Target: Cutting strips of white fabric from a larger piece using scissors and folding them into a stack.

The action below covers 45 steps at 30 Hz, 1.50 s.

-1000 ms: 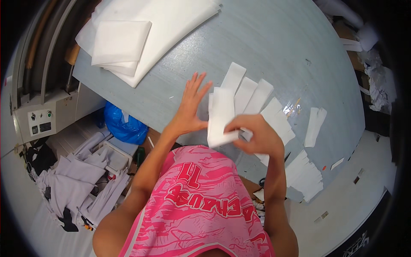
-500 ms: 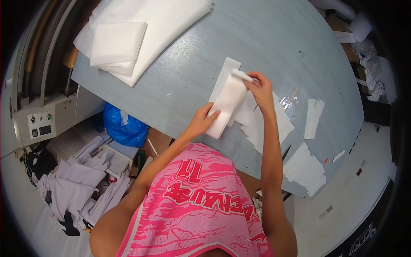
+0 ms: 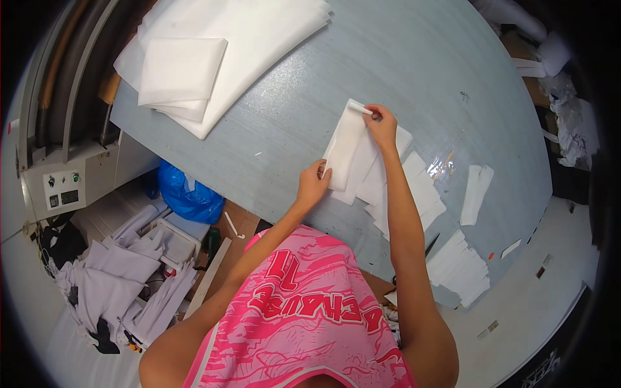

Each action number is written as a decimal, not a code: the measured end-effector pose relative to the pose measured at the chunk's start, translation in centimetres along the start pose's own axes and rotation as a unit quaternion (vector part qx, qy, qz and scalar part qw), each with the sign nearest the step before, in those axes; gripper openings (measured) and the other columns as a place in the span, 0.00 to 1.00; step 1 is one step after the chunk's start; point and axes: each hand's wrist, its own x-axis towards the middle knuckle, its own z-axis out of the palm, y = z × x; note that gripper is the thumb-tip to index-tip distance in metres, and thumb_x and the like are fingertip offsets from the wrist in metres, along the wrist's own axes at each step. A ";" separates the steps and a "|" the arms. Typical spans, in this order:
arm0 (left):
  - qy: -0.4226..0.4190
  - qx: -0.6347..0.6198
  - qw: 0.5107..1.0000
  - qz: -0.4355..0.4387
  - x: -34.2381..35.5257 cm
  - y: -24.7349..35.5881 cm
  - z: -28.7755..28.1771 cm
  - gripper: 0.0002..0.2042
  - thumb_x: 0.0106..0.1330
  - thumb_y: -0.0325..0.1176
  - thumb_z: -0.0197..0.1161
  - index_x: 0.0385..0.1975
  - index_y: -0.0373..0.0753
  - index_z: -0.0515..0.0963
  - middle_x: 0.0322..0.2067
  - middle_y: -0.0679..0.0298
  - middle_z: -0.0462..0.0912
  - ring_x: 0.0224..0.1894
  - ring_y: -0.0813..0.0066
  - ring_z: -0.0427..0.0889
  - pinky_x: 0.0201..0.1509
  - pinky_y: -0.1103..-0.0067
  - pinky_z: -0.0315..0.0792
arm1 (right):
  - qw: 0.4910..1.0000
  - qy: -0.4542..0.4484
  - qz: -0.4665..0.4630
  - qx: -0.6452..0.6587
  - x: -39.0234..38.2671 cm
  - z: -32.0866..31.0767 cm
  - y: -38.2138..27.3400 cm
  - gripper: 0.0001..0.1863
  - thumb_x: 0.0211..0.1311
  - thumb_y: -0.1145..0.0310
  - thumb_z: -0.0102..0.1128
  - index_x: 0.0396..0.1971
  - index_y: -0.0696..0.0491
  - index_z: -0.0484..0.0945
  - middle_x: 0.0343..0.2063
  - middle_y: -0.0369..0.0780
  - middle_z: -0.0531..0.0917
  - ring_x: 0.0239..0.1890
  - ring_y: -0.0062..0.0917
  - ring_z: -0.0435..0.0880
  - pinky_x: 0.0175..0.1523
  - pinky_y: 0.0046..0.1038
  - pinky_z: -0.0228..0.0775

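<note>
Now our left hand (image 3: 313,183) pinches the near end of a white fabric strip (image 3: 345,143), our right hand (image 3: 381,123) its far corner, atop overlapping strips (image 3: 414,187) on the grey table (image 3: 284,123); folded white sheets (image 3: 187,71) lie well apart.

A sewing or cutting workshop: a big grey table (image 3: 414,71) stacked with white fabric (image 3: 220,52), and beside it a control box (image 3: 65,187) and cloth scraps (image 3: 110,284).
</note>
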 end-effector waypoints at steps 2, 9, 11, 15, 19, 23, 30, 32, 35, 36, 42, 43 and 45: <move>0.012 0.021 1.000 -0.001 -0.4 0.7 -0.3 0.16 0.67 0.34 0.68 0.49 0.28 0.80 0.36 0.52 0.86 0.35 0.66 0.85 0.41 0.73 0.77 | 0.999 0.027 -0.025 -0.035 0.2 0.1 0.7 0.17 0.53 0.70 0.73 0.44 0.54 0.87 0.34 0.37 0.85 0.37 0.24 0.81 0.49 0.26 0.75; 0.077 0.165 0.977 0.107 0.4 0.9 -1.2 0.31 0.60 0.40 0.75 0.61 0.31 0.74 0.57 0.45 0.76 0.57 0.48 0.75 0.64 0.61 0.68 | 0.989 -0.030 -0.077 -0.121 0.9 -0.6 -0.9 0.13 0.50 0.71 0.72 0.38 0.56 0.85 0.36 0.41 0.85 0.38 0.35 0.84 0.49 0.34 0.77; 0.095 0.167 0.970 0.151 2.6 1.8 -1.6 0.36 0.60 0.42 0.75 0.65 0.32 0.70 0.60 0.46 0.75 0.60 0.49 0.75 0.66 0.62 0.68 | 0.991 -0.106 -0.019 -0.074 0.6 -1.5 -3.3 0.12 0.50 0.72 0.71 0.37 0.57 0.84 0.34 0.40 0.86 0.37 0.32 0.84 0.48 0.32 0.77; -0.049 -0.042 0.977 0.202 7.3 5.7 -2.9 0.46 0.58 0.46 0.78 0.73 0.33 0.60 0.66 0.49 0.72 0.65 0.56 0.73 0.69 0.67 0.67 | 0.963 -0.245 0.008 0.109 -3.9 -5.7 -8.3 0.09 0.54 0.78 0.67 0.36 0.57 0.80 0.32 0.33 0.83 0.37 0.16 0.82 0.43 0.19 0.74; -0.338 -0.060 0.937 0.057 7.7 8.7 -5.6 0.29 0.66 0.38 0.72 0.64 0.31 0.73 0.54 0.58 0.84 0.57 0.71 0.79 0.65 0.72 0.70 | 0.920 -0.260 0.041 0.291 -6.3 -10.0 -12.3 0.16 0.58 0.79 0.68 0.47 0.58 0.80 0.35 0.32 0.83 0.37 0.15 0.82 0.44 0.19 0.74; -0.337 -0.176 0.925 0.015 3.8 5.4 -3.3 0.17 0.71 0.32 0.66 0.56 0.31 0.79 0.41 0.65 0.87 0.44 0.82 0.81 0.49 0.80 0.75 | 0.942 -0.172 0.069 0.280 -5.4 -13.0 -9.9 0.23 0.59 0.78 0.70 0.56 0.58 0.80 0.39 0.35 0.85 0.39 0.17 0.84 0.44 0.20 0.77; -0.227 -0.188 0.954 -0.061 -1.7 0.1 2.8 0.13 0.70 0.27 0.67 0.52 0.30 0.79 0.44 0.65 0.87 0.43 0.80 0.83 0.50 0.79 0.77 | 0.979 -0.126 0.089 0.134 -3.0 -8.3 3.4 0.19 0.58 0.77 0.69 0.51 0.61 0.82 0.42 0.39 0.87 0.40 0.20 0.86 0.46 0.22 0.79; -0.163 -0.169 0.970 -0.066 -1.8 -1.5 3.8 0.16 0.66 0.27 0.70 0.52 0.30 0.79 0.39 0.58 0.88 0.37 0.78 0.84 0.44 0.80 0.77 | 0.985 -0.114 0.083 0.101 -2.9 -6.8 4.8 0.18 0.57 0.77 0.69 0.49 0.60 0.83 0.42 0.39 0.87 0.39 0.20 0.86 0.46 0.22 0.79; -0.137 -0.036 0.989 -0.043 -1.8 -1.5 4.4 0.21 0.64 0.29 0.72 0.54 0.28 0.76 0.43 0.57 0.86 0.42 0.70 0.85 0.48 0.75 0.78 | 1.000 -0.021 0.022 -0.007 -3.5 -5.7 5.7 0.18 0.50 0.73 0.74 0.44 0.54 0.86 0.37 0.42 0.87 0.35 0.28 0.86 0.44 0.28 0.80; -0.141 -0.032 0.989 -0.039 -2.0 -1.0 4.6 0.21 0.64 0.29 0.72 0.54 0.28 0.76 0.43 0.57 0.86 0.42 0.70 0.85 0.48 0.75 0.78 | 0.999 0.001 0.001 -0.045 -3.8 -4.8 5.3 0.19 0.48 0.72 0.75 0.44 0.53 0.86 0.38 0.43 0.86 0.35 0.31 0.86 0.45 0.30 0.80; 0.033 0.250 0.950 0.184 -4.4 1.4 5.1 0.28 0.57 0.36 0.75 0.55 0.30 0.75 0.46 0.46 0.77 0.49 0.44 0.76 0.53 0.58 0.73 | 0.986 0.051 -0.002 -0.156 -5.1 -5.1 2.4 0.18 0.50 0.69 0.74 0.44 0.51 0.85 0.49 0.40 0.79 0.54 0.39 0.79 0.58 0.38 0.74; 0.029 0.264 0.948 0.175 -4.5 1.5 5.3 0.28 0.57 0.36 0.75 0.56 0.30 0.74 0.48 0.47 0.76 0.50 0.45 0.75 0.54 0.58 0.70 | 0.984 0.053 -0.008 -0.169 -5.0 -5.2 2.5 0.17 0.50 0.69 0.73 0.43 0.51 0.85 0.49 0.40 0.79 0.55 0.39 0.78 0.58 0.38 0.74; 0.026 0.279 0.945 0.167 -4.4 1.4 5.4 0.28 0.57 0.37 0.74 0.56 0.31 0.73 0.49 0.49 0.75 0.51 0.46 0.73 0.56 0.57 0.68 | 0.982 0.055 -0.015 -0.181 -4.8 -5.4 2.3 0.16 0.50 0.69 0.73 0.41 0.51 0.85 0.50 0.40 0.79 0.56 0.38 0.77 0.59 0.38 0.73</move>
